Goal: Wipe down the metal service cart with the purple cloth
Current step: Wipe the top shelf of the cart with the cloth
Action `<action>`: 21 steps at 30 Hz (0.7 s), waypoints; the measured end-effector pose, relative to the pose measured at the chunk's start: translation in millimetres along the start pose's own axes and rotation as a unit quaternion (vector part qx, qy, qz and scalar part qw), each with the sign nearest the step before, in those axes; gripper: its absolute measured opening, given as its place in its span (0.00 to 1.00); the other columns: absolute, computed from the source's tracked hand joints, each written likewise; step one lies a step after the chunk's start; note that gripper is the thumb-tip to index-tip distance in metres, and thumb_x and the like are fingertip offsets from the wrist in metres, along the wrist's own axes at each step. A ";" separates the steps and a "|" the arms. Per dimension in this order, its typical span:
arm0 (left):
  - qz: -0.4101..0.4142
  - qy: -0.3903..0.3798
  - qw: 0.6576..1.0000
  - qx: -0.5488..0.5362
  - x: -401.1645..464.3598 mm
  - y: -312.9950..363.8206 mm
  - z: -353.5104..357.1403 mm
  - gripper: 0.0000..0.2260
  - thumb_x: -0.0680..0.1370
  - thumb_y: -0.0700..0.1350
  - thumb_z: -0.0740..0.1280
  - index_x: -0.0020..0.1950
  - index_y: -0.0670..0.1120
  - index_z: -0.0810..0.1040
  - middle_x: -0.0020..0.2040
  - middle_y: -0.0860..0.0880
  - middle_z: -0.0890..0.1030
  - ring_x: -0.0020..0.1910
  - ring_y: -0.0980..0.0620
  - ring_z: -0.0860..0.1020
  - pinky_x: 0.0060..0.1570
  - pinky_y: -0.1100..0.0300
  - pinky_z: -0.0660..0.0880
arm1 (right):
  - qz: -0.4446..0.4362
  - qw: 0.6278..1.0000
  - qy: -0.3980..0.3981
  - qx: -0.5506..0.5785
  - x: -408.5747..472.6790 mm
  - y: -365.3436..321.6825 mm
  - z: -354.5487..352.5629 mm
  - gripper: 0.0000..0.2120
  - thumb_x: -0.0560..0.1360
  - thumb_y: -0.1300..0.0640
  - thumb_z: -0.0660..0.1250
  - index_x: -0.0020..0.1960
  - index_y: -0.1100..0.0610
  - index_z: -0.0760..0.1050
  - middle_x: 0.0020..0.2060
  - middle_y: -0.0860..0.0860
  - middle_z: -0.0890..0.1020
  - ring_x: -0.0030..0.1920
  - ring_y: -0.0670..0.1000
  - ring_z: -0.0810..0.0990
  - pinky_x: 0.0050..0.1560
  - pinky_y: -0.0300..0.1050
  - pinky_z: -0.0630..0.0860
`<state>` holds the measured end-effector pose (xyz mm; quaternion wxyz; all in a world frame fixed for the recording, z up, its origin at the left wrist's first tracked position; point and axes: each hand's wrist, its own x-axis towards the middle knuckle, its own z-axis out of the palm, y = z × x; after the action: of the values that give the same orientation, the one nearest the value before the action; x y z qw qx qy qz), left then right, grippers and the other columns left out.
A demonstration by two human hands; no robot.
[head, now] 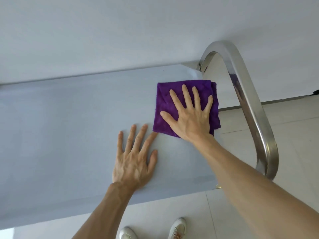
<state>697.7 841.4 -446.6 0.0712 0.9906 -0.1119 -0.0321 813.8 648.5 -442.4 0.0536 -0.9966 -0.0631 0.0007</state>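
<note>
1. Two white shoes (177,228) stand on the pale tiled floor (284,128) at the bottom edge of the view, just short of the near edge of the cart.
2. The left hand (134,163) lies palm-down on the flat grey top of the cart (60,135), near its front edge. All fingers are straight and spread; the hand holds nothing.
3. The left index fingertip lies just beside the near-left corner of the cloth (162,107); contact cannot be confirmed.
4. The right hand (189,116) presses flat on the purple cloth, fingers extended and fanned apart, none curled round the fabric.
5. The cloth is folded to a rough square and lies at the right end of the cart top, its right edge overhanging slightly.
6. The bent steel handle (248,104) rises just right of the cloth.
7. A plain white wall (120,31) stands behind the cart.
</note>
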 end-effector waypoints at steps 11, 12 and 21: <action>0.000 -0.009 1.000 0.010 -3.5 2.4 -2.3 0.24 0.81 0.54 0.48 0.77 0.53 0.62 0.80 0.48 0.59 0.80 0.43 0.53 0.75 0.36 0.49 | -0.069 0.997 -0.026 0.034 -163.2 -18.2 -6.1 0.38 0.75 0.25 0.51 0.79 0.41 0.55 0.80 0.51 0.56 0.80 0.58 0.51 0.73 0.73 0.49; -0.003 -0.006 1.000 0.004 -3.7 2.7 -2.7 0.24 0.81 0.55 0.48 0.78 0.53 0.61 0.80 0.48 0.59 0.80 0.44 0.52 0.76 0.37 0.48 | -0.074 0.996 -0.024 0.041 -174.5 -18.4 -6.1 0.38 0.74 0.24 0.51 0.79 0.41 0.56 0.80 0.50 0.56 0.80 0.57 0.52 0.73 0.73 0.49; -0.015 0.028 0.999 -0.020 -5.0 4.1 1.9 0.23 0.82 0.55 0.50 0.77 0.55 0.62 0.79 0.50 0.61 0.80 0.46 0.53 0.76 0.40 0.48 | -0.156 0.985 0.056 0.059 -216.4 21.9 -14.6 0.25 0.74 0.57 0.65 0.69 0.39 0.73 0.70 0.42 0.74 0.68 0.52 0.75 0.65 0.61 0.69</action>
<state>691.8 838.3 -447.6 0.0935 0.9911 -0.0945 -0.0073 602.0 598.1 -431.4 0.1147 -0.9682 -0.2142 -0.0596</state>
